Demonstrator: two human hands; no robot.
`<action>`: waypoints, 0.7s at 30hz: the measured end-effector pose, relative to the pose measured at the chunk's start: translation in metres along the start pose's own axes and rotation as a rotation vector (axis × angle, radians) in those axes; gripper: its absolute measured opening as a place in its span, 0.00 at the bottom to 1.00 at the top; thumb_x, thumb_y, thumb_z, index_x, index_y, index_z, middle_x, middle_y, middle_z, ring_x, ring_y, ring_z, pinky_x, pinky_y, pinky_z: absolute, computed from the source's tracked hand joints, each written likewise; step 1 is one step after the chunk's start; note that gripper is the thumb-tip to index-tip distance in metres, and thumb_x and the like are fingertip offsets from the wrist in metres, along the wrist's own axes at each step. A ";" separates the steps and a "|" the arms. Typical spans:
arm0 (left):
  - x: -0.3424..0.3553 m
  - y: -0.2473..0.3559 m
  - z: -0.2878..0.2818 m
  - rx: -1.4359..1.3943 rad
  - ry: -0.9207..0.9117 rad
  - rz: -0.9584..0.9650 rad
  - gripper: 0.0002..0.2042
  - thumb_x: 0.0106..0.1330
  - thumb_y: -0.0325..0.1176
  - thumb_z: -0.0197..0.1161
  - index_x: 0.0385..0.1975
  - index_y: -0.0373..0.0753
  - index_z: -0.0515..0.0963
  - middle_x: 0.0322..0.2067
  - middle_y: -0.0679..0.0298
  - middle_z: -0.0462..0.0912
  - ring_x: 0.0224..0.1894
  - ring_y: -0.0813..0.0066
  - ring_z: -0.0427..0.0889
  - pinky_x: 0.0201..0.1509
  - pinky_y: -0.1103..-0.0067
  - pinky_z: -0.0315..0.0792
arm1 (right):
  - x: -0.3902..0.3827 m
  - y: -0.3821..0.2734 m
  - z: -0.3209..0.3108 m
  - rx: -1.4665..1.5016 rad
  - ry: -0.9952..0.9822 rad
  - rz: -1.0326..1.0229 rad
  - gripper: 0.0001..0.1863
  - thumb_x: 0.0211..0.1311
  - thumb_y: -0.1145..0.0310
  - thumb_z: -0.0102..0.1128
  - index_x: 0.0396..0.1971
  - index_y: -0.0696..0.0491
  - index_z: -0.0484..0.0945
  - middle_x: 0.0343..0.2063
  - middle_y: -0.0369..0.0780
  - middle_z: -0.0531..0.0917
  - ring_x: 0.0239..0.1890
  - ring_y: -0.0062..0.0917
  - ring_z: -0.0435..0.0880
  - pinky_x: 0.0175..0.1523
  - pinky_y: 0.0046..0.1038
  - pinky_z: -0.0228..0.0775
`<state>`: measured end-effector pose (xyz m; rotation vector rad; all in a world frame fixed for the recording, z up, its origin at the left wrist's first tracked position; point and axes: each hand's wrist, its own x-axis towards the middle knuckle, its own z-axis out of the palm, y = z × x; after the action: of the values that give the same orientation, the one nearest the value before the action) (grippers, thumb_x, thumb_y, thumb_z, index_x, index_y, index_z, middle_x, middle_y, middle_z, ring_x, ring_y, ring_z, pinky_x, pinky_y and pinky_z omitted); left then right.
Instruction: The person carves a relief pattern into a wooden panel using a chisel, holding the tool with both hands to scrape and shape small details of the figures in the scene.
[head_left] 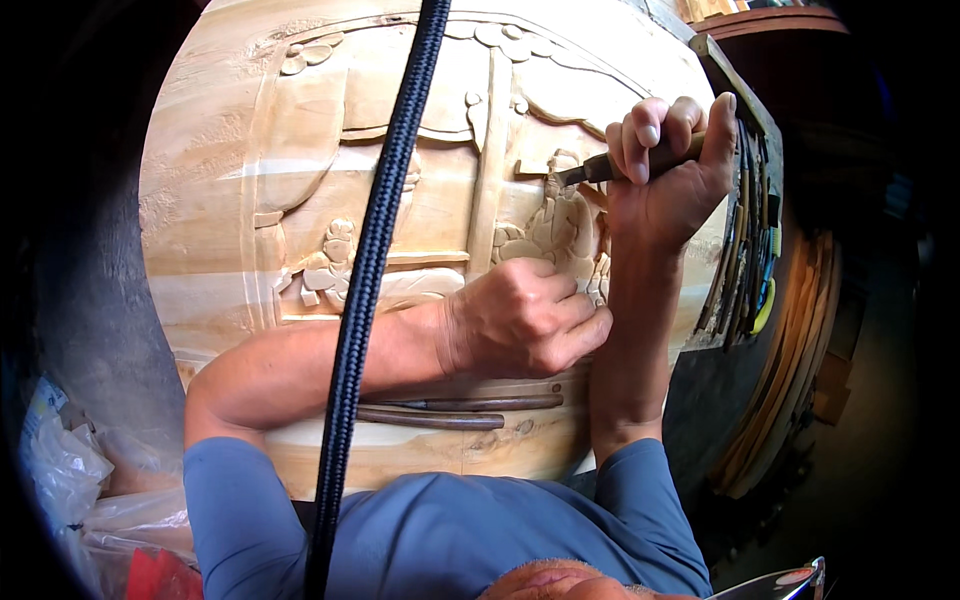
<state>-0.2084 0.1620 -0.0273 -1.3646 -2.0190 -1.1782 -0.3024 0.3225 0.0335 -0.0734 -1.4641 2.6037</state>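
A pale wooden panel carved in relief lies in front of me, with flowers, a draped border, an upright post and figures. My right hand is closed around the dark handle of a carving chisel, thumb stretched out along the far side. The chisel's metal tip points left, at the head of a carved figure; whether it touches the wood I cannot tell. My left hand rests as a fist, knuckles up, over the panel's lower part, just below that figure. Its palm side is hidden.
Two wooden-handled tools lie on the panel's near edge. At the right, several more carving tools lie in a row, beside stacked wooden boards. A black braided cord crosses the view. Plastic bags lie at lower left.
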 end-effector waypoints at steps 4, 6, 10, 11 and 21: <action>0.000 0.000 -0.001 0.001 -0.020 -0.002 0.13 0.52 0.31 0.68 0.38 0.39 0.87 0.23 0.71 0.77 0.24 0.77 0.78 0.23 0.78 0.69 | 0.003 0.002 -0.004 0.011 0.001 0.020 0.31 0.87 0.42 0.47 0.21 0.46 0.64 0.19 0.46 0.79 0.12 0.25 0.63 0.20 0.26 0.53; 0.000 0.000 0.000 0.003 -0.021 -0.004 0.13 0.52 0.31 0.68 0.39 0.38 0.87 0.23 0.71 0.77 0.24 0.77 0.79 0.24 0.78 0.70 | 0.004 0.003 -0.006 0.014 0.003 0.024 0.32 0.87 0.42 0.47 0.21 0.46 0.63 0.19 0.46 0.80 0.12 0.26 0.64 0.21 0.26 0.54; 0.000 0.000 0.001 -0.008 -0.015 0.003 0.14 0.53 0.30 0.68 0.40 0.37 0.87 0.24 0.70 0.78 0.25 0.77 0.79 0.24 0.78 0.70 | 0.006 0.006 -0.011 0.044 0.015 0.021 0.32 0.86 0.41 0.47 0.21 0.46 0.63 0.20 0.47 0.80 0.13 0.27 0.65 0.22 0.27 0.57; -0.001 0.000 0.002 -0.014 -0.010 0.002 0.14 0.53 0.30 0.68 0.40 0.37 0.87 0.24 0.70 0.79 0.25 0.77 0.79 0.25 0.78 0.71 | 0.006 0.007 -0.011 0.054 0.027 0.020 0.32 0.86 0.40 0.47 0.21 0.46 0.63 0.20 0.47 0.80 0.14 0.27 0.65 0.22 0.27 0.58; 0.000 0.000 -0.001 0.003 -0.045 0.005 0.13 0.52 0.31 0.68 0.38 0.38 0.87 0.24 0.71 0.79 0.25 0.78 0.79 0.24 0.78 0.69 | 0.003 -0.012 -0.014 0.055 0.059 -0.143 0.31 0.87 0.40 0.46 0.23 0.47 0.66 0.20 0.42 0.78 0.20 0.27 0.72 0.23 0.27 0.63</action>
<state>-0.2086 0.1612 -0.0267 -1.4059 -2.0465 -1.1519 -0.3023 0.3408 0.0363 -0.0369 -1.3256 2.5037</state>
